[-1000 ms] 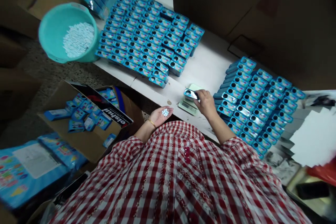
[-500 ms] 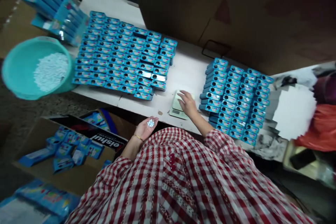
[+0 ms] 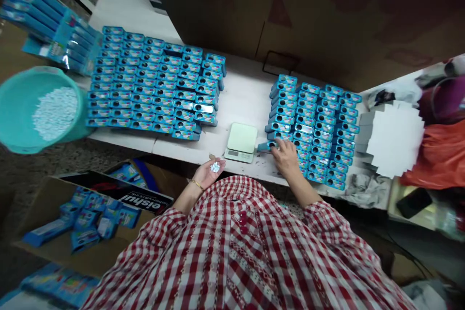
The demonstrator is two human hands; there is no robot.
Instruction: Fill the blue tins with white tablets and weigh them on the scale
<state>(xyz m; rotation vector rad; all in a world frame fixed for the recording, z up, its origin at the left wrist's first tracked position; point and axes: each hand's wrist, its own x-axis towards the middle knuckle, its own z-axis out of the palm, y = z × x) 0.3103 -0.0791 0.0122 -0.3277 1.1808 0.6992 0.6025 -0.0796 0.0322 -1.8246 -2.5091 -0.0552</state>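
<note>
My left hand (image 3: 203, 176) is palm up at the table's front edge, holding a small heap of white and pale blue pellets (image 3: 214, 167). To its right, a small digital scale (image 3: 242, 138) lies on the table with its pan bare. My right hand (image 3: 286, 157) is at the front of the right-hand rows, its fingers closed on the upper part of a slim blue box (image 3: 264, 147). That box juts out leftward beside the scale, and my fingers hide part of it. More blue boxes (image 3: 305, 145) stand upright in rows beside and behind this hand.
Another block of blue boxes (image 3: 145, 87) fills the table's left part. A turquoise tub (image 3: 78, 126) of white pellets stands left of it. Below are an open carton (image 3: 119, 244) with blue packs and, far right, stacked white card (image 3: 394, 140). A large brown carton (image 3: 232, 9) borders the back.
My right hand has left the scale and moved right to a blue box, which now sticks out to the left. My left hand still holds the pellets. The whole view has shifted slightly.
</note>
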